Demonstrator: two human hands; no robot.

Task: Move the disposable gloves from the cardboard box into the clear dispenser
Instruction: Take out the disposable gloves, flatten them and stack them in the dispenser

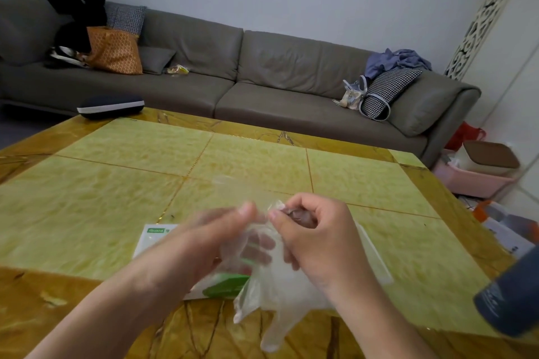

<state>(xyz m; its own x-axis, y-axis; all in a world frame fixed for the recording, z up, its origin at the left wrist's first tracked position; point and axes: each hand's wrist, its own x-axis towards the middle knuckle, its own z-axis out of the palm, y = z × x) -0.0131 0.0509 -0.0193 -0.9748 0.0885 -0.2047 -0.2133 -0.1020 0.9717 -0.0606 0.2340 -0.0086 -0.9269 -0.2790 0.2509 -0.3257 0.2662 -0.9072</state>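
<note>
Yellow-green marble tiles with amber borders top the table [256, 160], and a long grey sofa [262, 73] runs along the wall behind it. Much is hard to read: the white-and-green cardboard box [157, 239] lies flat under the forearms, mostly covered, and the clear dispenser [376, 256] shows only as a faint pale edge right of the wrists. A dark bottle [510, 297] is cut off at the right edge. Both hands work a bunch of clear disposable gloves [274, 291] above the box. The right hand [315, 239] pinches the top of the film between thumb and curled fingers; the left hand [210, 242], motion-blurred, lies against the film with fingers behind it, its grasp unclear. Glove fingers dangle below both wrists.
</note>
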